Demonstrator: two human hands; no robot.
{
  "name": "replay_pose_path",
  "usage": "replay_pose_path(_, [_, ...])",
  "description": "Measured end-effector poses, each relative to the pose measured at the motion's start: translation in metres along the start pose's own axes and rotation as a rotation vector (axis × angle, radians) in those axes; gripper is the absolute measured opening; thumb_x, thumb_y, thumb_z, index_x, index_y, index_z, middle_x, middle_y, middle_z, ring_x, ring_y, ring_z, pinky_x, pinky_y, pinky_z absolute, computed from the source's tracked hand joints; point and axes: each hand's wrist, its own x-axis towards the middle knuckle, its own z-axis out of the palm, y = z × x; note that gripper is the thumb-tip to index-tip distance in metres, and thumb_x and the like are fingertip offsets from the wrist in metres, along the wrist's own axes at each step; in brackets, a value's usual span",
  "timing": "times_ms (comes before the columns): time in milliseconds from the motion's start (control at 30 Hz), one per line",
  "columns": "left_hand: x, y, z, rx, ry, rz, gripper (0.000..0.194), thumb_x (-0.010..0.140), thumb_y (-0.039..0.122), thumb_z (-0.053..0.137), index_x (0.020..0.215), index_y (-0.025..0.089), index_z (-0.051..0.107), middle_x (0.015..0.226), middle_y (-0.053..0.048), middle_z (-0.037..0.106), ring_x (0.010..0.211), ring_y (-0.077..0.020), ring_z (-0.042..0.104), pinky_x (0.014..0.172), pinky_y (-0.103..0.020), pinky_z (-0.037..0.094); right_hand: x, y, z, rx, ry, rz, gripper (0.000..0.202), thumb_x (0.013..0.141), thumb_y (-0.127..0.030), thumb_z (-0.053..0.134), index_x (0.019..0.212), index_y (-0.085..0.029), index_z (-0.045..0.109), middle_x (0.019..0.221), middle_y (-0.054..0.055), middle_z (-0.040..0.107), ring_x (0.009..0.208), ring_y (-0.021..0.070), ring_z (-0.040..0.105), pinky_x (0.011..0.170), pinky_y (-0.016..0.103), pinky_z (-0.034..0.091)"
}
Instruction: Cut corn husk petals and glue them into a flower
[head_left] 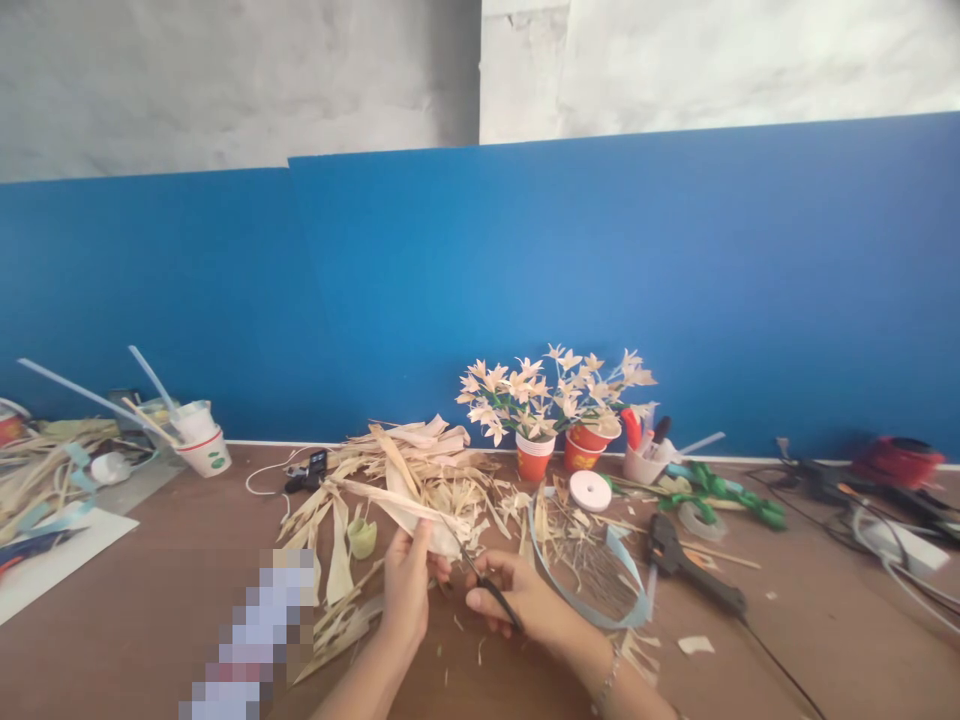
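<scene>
The dried husk [444,541] sits pinched between your left fingers [421,535], its free part reaching away from them. Your right fingers [501,566] are curled around the dark handle of the scissors [497,600], whose blades point at the husk. Just beyond your left fingers spreads a husk pile [435,442]. To the right of your right fingers lie a pale blue ribbon [634,600] and, farther off, a black glue gun [697,570]. Beyond them, artificial flowers [517,388] stand in red paper cups [534,462] on the table [787,640].
</scene>
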Motion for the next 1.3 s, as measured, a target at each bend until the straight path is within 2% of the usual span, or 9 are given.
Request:
replay_pose_path(300, [0.001, -0.001, -0.001, -0.017, -0.009, -0.014, 0.038, 0.068, 0.050, 0.067, 0.076, 0.017, 0.053, 0.044, 0.005, 0.055, 0.039, -0.0091, 0.048, 0.039, -0.018, 0.036, -0.001, 0.000, 0.000, 0.013, -0.008, -0.027, 0.048, 0.058, -0.054, 0.075, 0.076, -0.016, 0.051, 0.045, -0.010, 0.044, 0.037, 0.0030, 0.034, 0.035, 0.016, 0.022])
replay_pose_path(700, [0.003, 0.001, -0.002, -0.010, -0.046, -0.031, 0.039, 0.065, 0.051, 0.069, 0.075, 0.016, 0.053, 0.044, 0.005, 0.055, 0.038, -0.0083, 0.048, 0.038, -0.017, 0.035, -0.005, -0.006, -0.006, -0.047, -0.020, 0.036, 0.046, 0.059, -0.053, 0.074, 0.079, -0.015, 0.057, 0.044, -0.010, 0.040, 0.039, 0.0035, 0.031, 0.038, 0.018, 0.019])
replay_pose_path(967, [0.006, -0.001, -0.005, 0.016, -0.092, -0.033, 0.038, 0.069, 0.050, 0.067, 0.077, 0.017, 0.050, 0.044, 0.006, 0.055, 0.036, -0.0073, 0.046, 0.036, -0.016, 0.033, -0.005, 0.000, -0.013, -0.089, -0.066, 0.022, 0.039, 0.066, -0.049, 0.072, 0.079, -0.014, 0.061, 0.043, -0.009, 0.041, 0.038, 0.0032, 0.031, 0.037, 0.017, 0.019])
replay_pose_path(1300, [0.008, 0.002, -0.005, 0.044, -0.106, -0.084, 0.041, 0.064, 0.052, 0.070, 0.072, 0.016, 0.049, 0.045, 0.006, 0.055, 0.034, -0.0061, 0.047, 0.034, -0.015, 0.031, -0.005, -0.001, -0.019, -0.082, -0.095, 0.044, 0.038, 0.066, -0.048, 0.072, 0.078, -0.013, 0.061, 0.043, -0.010, 0.041, 0.037, 0.0024, 0.030, 0.035, 0.016, 0.019])
